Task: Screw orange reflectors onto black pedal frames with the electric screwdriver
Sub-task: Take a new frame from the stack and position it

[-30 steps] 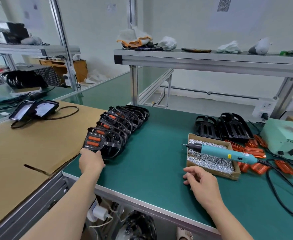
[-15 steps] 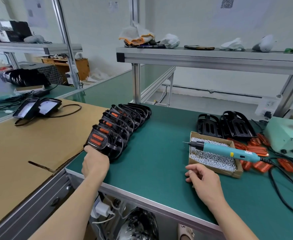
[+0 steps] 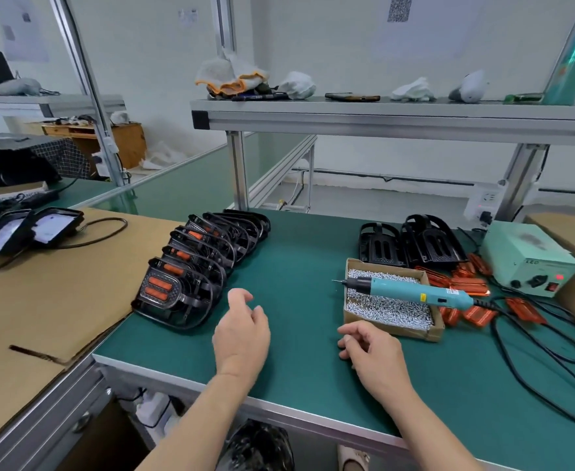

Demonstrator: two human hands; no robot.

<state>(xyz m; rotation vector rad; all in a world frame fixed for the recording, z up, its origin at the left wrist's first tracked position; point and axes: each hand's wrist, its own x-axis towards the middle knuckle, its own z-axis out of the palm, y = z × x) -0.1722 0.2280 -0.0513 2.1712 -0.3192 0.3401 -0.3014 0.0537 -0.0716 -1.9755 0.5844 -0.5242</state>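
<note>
The left hand [image 3: 241, 331] had released the nearest finished pedal [image 3: 173, 294], well left of the screw box [image 3: 398, 329], and hung loose and empty like the right hand [image 3: 371, 355] in front of that box, the electric screwdriver [image 3: 411, 291] lying across it, bare pedal frames [image 3: 411, 244] behind it likely due next

Bundled gloves [image 3: 231, 78] lie on the metal shelf [image 3: 381, 119], and two flat black lamps [image 3: 56, 226] rest on a cardboard sheet [image 3: 58, 300].
</note>
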